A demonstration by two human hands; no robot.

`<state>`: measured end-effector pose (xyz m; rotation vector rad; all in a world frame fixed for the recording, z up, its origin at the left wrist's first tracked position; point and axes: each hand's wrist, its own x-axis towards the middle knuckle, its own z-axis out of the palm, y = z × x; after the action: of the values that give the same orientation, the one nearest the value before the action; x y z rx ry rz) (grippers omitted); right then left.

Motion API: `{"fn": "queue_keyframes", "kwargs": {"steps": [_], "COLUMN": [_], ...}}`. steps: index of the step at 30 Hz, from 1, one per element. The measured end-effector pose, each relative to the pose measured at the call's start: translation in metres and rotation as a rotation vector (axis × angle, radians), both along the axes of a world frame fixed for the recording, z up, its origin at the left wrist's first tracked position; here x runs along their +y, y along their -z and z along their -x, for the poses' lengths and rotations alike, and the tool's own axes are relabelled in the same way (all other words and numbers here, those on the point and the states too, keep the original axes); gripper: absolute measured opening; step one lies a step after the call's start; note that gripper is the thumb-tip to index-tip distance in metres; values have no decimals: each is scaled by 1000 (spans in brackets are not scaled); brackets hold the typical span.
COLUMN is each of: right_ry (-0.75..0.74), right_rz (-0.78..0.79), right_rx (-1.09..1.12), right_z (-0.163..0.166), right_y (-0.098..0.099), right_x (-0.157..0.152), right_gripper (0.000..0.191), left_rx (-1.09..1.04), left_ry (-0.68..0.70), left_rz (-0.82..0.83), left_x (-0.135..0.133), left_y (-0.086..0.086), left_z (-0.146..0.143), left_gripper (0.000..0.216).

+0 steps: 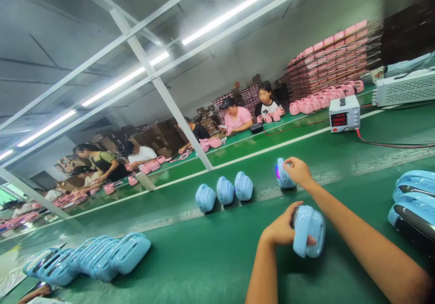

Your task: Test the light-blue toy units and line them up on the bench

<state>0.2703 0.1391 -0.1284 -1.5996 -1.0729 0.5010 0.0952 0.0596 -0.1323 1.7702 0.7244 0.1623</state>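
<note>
Far left on the green worktop (210,258), a packed row of light blue cases (88,258) lies waiting, none of them handled. Moving right, 3 small blue units (224,190) stand side by side on the belt, apparently already set down, so I judge part of the work done. Next comes the left hand (280,227), its fingers curled around the blue unit (308,237) held just above the worktop, thumb pressed on its front face. Up and to the right, the right hand (299,171) reaches out, its fingers pinched narrowly on the lit unit (282,173), which stands on the belt glowing purple on its left edge. That makes 4 units out on the belt and 1 in hand, while at the far right edge more blue cases (413,204) are stacked, so plenty looks left to do. Behind them a power supply (344,113) shows red digits, with a red lead trailing right. Across the line, people sit with pink units (314,102), stacked pink trays (333,55) rise behind, and strip lights run overhead.
</note>
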Motion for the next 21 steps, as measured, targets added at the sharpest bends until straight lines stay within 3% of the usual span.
{"fn": "queue_keyframes", "kwargs": {"steps": [3,7,10,14,17,21], "right_ry": [-142,-478,-730,-989,-1021,-873], "right_rz": [-45,-48,-49,-103,-178,-52], "right_rx": [88,163,216,181,164,80], "right_z": [3,14,30,58,76,83], "right_y": [-13,-38,-61,-77,-77,-77], "right_x": [-5,-25,-49,-80,-94,-100], "right_gripper": [32,51,65,76,78,72], "left_rx": [-83,-108,-418,-887,-950,-882], "left_ry": [-103,-200,-321,-507,-707,-642], "left_rz": [33,-131,-160,-50,5,-37], "left_x": [6,8,9,6,-1,-7], "left_y": [1,-32,-59,-79,-86,-89], "left_z": [6,33,60,78,79,75], "left_gripper": [101,104,93,79,78,72]}}
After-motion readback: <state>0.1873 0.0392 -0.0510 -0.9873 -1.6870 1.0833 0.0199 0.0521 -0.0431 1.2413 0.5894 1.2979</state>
